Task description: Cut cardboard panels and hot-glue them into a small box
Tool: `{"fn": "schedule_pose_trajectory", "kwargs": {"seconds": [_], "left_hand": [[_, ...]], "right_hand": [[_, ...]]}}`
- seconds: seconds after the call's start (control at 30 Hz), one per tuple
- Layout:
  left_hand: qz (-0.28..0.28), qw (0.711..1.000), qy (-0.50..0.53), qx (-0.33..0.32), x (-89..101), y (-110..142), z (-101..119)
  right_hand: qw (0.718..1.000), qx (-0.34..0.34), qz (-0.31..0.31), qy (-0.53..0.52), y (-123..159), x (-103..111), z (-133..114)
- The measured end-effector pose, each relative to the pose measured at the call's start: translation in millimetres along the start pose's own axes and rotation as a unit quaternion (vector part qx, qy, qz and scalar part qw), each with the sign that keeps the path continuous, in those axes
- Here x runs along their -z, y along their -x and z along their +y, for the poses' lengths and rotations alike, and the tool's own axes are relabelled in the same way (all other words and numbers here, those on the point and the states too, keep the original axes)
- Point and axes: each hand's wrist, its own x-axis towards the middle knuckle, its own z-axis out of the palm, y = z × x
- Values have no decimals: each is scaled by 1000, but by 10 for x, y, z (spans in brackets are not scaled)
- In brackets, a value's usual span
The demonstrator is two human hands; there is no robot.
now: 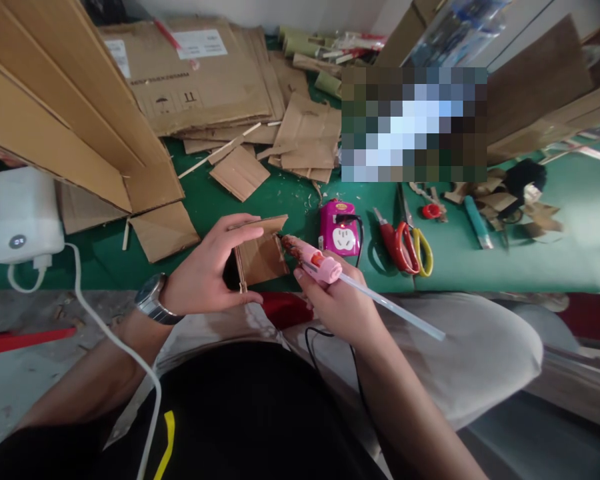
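Note:
My left hand [213, 267], with a metal watch on its wrist, grips a small cardboard box [263, 258] between thumb and fingers near the table's front edge. In my right hand [343, 300] is a pink hot glue gun [313, 260]. Its nozzle points left and meets or nearly meets the box's right side; I cannot tell whether they touch. A long translucent glue stick [395, 308] sticks out of the gun's back. Just beyond my right hand stands a magenta power socket [339, 229] with a black plug in it.
Red-handled scissors [405, 243] and pliers-like cutters [391, 237] lie right of the socket. Flattened cardboard [210, 87] and cut pieces [240, 172] cover the back of the green table [300, 200]. At left are a tall cardboard structure [70, 100] and a white device [27, 213] with a cable.

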Motion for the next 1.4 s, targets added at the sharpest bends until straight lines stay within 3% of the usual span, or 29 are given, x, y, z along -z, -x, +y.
{"fn": "schedule_pose_trajectory", "kwargs": {"seconds": [0.37,0.63,0.9,1.4], "left_hand": [[11,1000,3,15,26,-1,-3],[-4,997,-26,74,99,120,-50],[-7,997,-39,73,78,134,-63],[-25,998,-16,56,78,67,-26]], "right_hand": [[998,-19,7,-54,56,2,-3],[995,-21,-12,-96,191,-9,108],[991,-73,-12,-113,142,-49,81],[992,-80,-14,-102,78,-68,48]]}}
